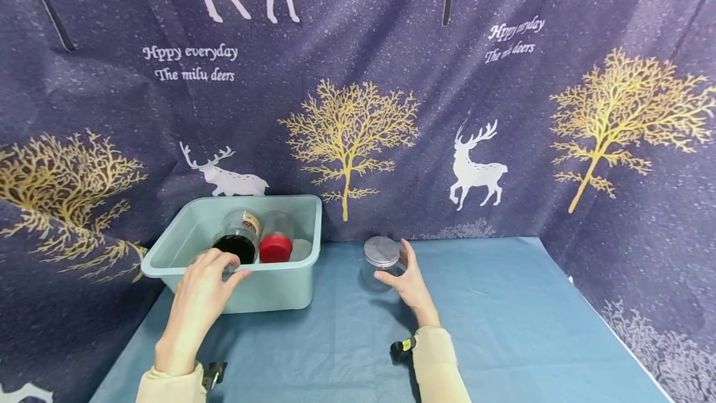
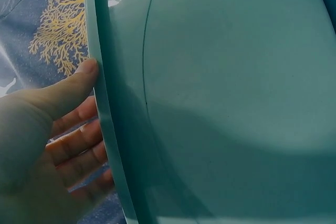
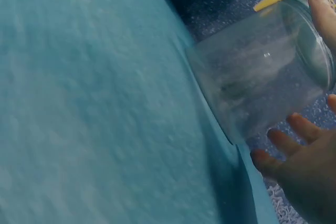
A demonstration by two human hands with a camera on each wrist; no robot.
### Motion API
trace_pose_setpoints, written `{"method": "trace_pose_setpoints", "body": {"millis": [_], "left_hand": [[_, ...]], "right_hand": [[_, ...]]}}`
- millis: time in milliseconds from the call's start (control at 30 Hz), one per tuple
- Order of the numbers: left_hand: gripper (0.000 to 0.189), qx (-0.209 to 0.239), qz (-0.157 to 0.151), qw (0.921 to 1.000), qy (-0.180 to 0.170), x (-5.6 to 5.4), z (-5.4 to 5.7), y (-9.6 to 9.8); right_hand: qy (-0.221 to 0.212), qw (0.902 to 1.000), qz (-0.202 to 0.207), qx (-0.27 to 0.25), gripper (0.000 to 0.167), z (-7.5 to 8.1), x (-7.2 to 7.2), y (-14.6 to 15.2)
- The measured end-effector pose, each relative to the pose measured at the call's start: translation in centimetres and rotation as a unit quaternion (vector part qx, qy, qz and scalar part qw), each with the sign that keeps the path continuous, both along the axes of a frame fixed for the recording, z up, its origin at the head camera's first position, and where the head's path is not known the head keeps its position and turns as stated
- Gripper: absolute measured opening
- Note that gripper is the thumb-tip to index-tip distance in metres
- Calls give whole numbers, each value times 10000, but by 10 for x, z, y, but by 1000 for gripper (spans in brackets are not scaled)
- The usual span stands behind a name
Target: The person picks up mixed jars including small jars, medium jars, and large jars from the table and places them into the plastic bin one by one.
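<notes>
A clear jar with a silver lid [image 1: 381, 251] stands upright on the blue cloth. My right hand [image 1: 411, 280] is at its right side, thumb and fingers spread around it. In the right wrist view the thumb overlaps the lid, while the fingertips lie just off the clear wall of the jar [image 3: 257, 72]. My left hand [image 1: 202, 294] is over the near rim of the pale green basin [image 1: 274, 288]. Its thumb is at the rim and its fingers reach inside, loosely bent. Close to those fingers lies a clear jar with a black lid [image 1: 236, 247].
Beside the black-lidded jar in the basin lies a clear jar with a red lid [image 1: 276, 247]. To its right is a pale round lid-like piece [image 1: 301, 250]. A dark blue curtain [image 1: 391, 48] with deer and trees hangs behind the cloth-covered table [image 1: 520, 316].
</notes>
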State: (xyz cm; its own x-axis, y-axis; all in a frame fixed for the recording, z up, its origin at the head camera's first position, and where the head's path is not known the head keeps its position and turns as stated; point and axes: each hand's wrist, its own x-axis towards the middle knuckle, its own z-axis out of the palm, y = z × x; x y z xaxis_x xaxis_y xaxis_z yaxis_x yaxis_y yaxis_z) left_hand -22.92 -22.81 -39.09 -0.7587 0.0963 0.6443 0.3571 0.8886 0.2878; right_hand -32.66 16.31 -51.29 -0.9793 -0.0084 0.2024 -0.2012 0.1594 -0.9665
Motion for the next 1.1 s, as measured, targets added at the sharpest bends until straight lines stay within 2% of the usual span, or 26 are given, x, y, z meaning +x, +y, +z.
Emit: {"method": "trace_pose_setpoints", "body": {"millis": [400, 667, 700, 900, 1100], "left_hand": [[25, 25, 34, 10000, -51, 2, -1, -1], [26, 16, 8, 10000, -31, 2, 1, 0], [26, 21, 14, 10000, -43, 2, 1, 0], [26, 28, 26, 10000, -82, 2, 3, 2], [26, 28, 32, 9999, -104, 1, 4, 3]], "right_hand": [[134, 9990, -324, 262, 104, -7, -3, -13], [233, 9989, -341, 213, 93, 1, 2, -14], [229, 9987, -408, 224, 92, -3, -1, -13], [268, 9972, -617, 330, 91, -3, 0, -14], [249, 9971, -657, 295, 87, 1, 1, -14]]}}
